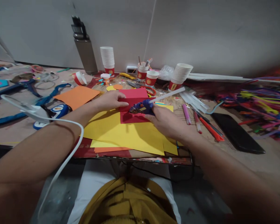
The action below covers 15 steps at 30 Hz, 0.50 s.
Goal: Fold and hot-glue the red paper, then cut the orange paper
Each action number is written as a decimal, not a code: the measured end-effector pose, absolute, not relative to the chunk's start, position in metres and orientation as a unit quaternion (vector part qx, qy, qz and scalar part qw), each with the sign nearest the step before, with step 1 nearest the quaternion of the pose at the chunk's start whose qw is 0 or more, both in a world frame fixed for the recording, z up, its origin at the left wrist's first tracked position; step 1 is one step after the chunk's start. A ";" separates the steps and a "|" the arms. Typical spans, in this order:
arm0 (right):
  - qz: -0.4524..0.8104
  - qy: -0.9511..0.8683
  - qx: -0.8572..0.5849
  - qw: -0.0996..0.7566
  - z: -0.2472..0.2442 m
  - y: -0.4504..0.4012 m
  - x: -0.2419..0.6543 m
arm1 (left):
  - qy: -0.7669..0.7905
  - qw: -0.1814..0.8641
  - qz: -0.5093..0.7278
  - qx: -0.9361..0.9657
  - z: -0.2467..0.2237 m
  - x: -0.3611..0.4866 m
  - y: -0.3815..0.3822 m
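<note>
My right hand (162, 119) is wrapped round a blue hot glue gun (143, 107), its nozzle pointing left. A whitish glue stick (169, 95) juts from its back end. With fingers and thumb, my left hand (113, 100) pinches the left side of a folded red paper (134, 93), whose upper part is raised. The nozzle is over the fold; whether it touches the paper I cannot tell. Beneath lie yellow sheets (121, 133), with an orange edge showing at the front.
An orange sheet (77, 95) lies left. Stacked paper cups (106, 57), a second stack (182, 73) and a dark bottle (85, 51) stand at the back. Markers (186, 114), a black phone (236, 132) and colourful pipe cleaners (266, 105) lie right. A white cable (78, 137) crosses my left forearm.
</note>
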State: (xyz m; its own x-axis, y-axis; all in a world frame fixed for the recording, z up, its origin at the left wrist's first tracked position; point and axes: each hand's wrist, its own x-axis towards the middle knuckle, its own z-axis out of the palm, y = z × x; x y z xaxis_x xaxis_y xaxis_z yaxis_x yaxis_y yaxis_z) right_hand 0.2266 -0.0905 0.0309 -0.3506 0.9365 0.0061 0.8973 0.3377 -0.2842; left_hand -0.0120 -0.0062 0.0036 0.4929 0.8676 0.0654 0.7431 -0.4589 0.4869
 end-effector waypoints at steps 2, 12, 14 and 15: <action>0.105 -0.809 -0.574 0.073 0.033 -0.089 0.232 | 0.484 0.201 0.161 0.836 0.002 -0.012 -0.007; 0.016 -0.770 -0.638 0.010 0.048 -0.084 0.270 | 0.450 0.257 0.262 0.814 -0.011 -0.009 -0.009; 0.020 -0.769 -0.639 0.005 0.048 -0.086 0.267 | 0.452 0.272 0.262 0.808 -0.010 -0.008 -0.011; 0.023 -0.770 -0.638 0.003 0.047 -0.087 0.264 | 0.451 0.275 0.259 0.809 -0.009 -0.007 -0.012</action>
